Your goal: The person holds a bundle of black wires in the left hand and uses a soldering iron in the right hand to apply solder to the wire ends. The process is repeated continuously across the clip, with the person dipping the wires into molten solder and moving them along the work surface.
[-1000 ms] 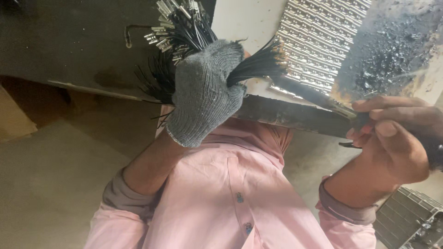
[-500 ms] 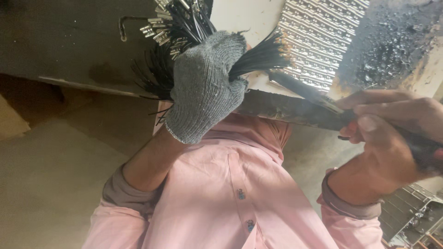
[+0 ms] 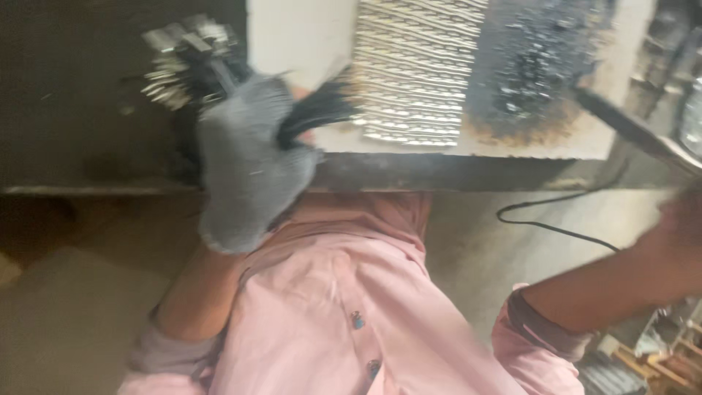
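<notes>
Since half a second ago the right hand (image 3: pixel 684 219) has swung away from the middle of the frame to the far right edge, and the long dark blade (image 3: pixel 629 132) it was holding across the bench front now slants up in the upper right, well apart from the bundle; the whole view is also more blurred. That bare hand is mostly cut off by the frame edge, so I cannot tell whether its fingers are closed on the blade's handle. One left hand (image 3: pixel 245 168), in a grey knitted glove with a coarse woven texture, sits left of centre and is clamped around a bundle of thin black wires (image 3: pixel 314 113); the strands fan out to the right of the fist, and their metal-tipped ends (image 3: pixel 179 62) bristle in a silvery cluster at the upper left, too many and too smeared to count. Behind, one flat workbench (image 3: pixel 292 44) with a pale top and a dark front edge runs across the upper frame. On it lies one shiny embossed metal sheet (image 3: pixel 417 69) with a ribbed pattern, and right of that a sooty, scorched black patch (image 3: pixel 537 62). One thin black cable (image 3: pixel 556 219) loops below the bench at the right. A pink buttoned shirt (image 3: pixel 344 307) fills the lower centre.
</notes>
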Demonstrator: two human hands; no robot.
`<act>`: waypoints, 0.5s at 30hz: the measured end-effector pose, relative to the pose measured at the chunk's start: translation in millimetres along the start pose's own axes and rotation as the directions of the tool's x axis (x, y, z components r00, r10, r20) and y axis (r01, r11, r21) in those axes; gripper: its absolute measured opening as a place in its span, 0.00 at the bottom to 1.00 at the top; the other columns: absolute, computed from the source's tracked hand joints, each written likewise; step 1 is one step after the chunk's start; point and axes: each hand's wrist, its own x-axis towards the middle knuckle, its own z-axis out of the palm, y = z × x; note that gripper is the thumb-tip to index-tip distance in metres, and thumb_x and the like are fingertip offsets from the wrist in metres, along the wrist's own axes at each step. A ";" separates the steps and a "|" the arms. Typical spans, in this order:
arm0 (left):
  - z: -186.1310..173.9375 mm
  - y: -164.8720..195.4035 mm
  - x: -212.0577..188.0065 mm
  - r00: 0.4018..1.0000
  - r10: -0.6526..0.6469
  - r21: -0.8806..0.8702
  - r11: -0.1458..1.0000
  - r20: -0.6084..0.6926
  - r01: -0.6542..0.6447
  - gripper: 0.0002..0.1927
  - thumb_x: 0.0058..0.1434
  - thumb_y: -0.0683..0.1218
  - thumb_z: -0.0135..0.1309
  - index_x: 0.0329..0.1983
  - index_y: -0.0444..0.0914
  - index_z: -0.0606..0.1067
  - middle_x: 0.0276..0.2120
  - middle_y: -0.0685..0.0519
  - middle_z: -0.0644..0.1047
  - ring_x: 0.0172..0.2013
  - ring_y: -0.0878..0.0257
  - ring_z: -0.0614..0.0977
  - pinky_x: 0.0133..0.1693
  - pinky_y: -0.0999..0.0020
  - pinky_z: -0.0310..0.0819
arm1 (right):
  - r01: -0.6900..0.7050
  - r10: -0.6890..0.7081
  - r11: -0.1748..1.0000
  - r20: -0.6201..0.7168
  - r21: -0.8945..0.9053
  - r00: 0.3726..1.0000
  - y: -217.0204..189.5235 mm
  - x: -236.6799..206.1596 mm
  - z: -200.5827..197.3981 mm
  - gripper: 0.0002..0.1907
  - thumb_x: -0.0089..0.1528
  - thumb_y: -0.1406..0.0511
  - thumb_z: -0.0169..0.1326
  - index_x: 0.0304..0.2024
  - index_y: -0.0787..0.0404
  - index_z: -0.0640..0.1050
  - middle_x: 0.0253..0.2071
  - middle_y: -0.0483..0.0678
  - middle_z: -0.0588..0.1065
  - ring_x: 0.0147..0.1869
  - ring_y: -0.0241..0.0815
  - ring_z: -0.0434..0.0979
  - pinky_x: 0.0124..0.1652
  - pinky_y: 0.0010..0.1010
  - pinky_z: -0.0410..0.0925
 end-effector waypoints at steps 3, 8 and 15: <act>-5.1 -16.6 0.9 0.993 0.094 -0.093 0.991 -0.077 -0.101 0.04 0.69 0.35 0.52 0.41 0.35 0.77 0.31 0.49 0.77 0.31 0.60 0.81 0.31 0.66 0.75 | 0.007 -0.006 0.999 0.030 -0.042 1.000 12.0 13.5 -4.9 0.11 0.68 0.71 0.54 0.38 0.80 0.74 0.45 0.69 0.75 0.27 0.47 0.73 0.23 0.28 0.66; -26.0 -53.7 -7.6 0.995 -0.056 0.094 0.994 -0.082 0.064 0.03 0.73 0.36 0.52 0.45 0.33 0.77 0.32 0.49 0.77 0.30 0.62 0.80 0.32 0.69 0.74 | -0.062 0.067 0.996 0.084 -0.066 0.994 9.9 23.1 5.9 0.11 0.68 0.73 0.54 0.39 0.84 0.75 0.42 0.72 0.74 0.26 0.51 0.72 0.23 0.32 0.66; -1.1 -49.9 -13.6 0.998 0.034 0.028 0.999 -0.060 -0.032 0.02 0.77 0.36 0.55 0.48 0.31 0.78 0.31 0.50 0.78 0.29 0.64 0.80 0.33 0.72 0.74 | -0.114 0.113 0.994 0.100 0.003 0.989 12.5 28.2 9.4 0.08 0.68 0.74 0.53 0.42 0.81 0.73 0.44 0.71 0.74 0.30 0.49 0.72 0.26 0.30 0.67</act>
